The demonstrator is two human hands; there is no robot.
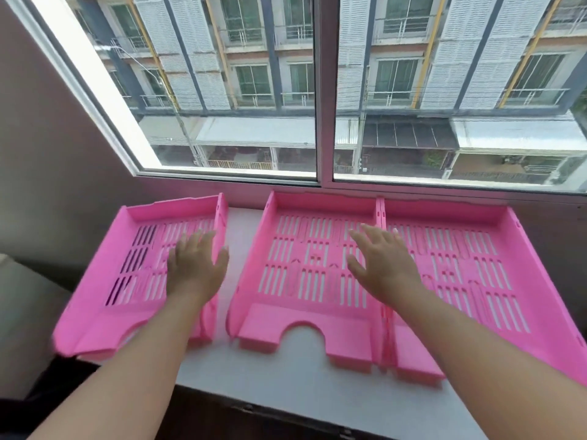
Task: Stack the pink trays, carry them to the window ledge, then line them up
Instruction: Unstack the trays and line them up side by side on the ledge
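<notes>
Nearest the camera, two bare forearms reach forward over the pale grey window ledge (286,369), which serves here as the landmark. Both hands are spread flat with fingers apart, gripping nothing. The left hand (195,268) hovers over or rests on the right side wall of the left pink slotted plastic tray (127,281); contact cannot be told for certain. The right hand (381,265) lies above the seam where the middle pink slotted plastic tray (301,274) meets the right pink slotted plastic tray (476,274).

All three trays sit on the ledge, notched fronts toward the person, back walls toward the glass — so stacking and carrying look done, and lining up is the step in hand. The middle and right trays touch side to side and look square to the ledge. The left one stands apart from the middle, a bare strip of ledge between them, and is skewed, its near left corner hanging past the ledge's front edge. The open palms suit sliding rather than lifting — probably a nudge of that tray toward its neighbour.

Every tray is empty; only slots show through their floors.

Beyond the ledge, the white-framed sliding window (324,122) is shut, with apartment blocks (413,58) outside.
</notes>
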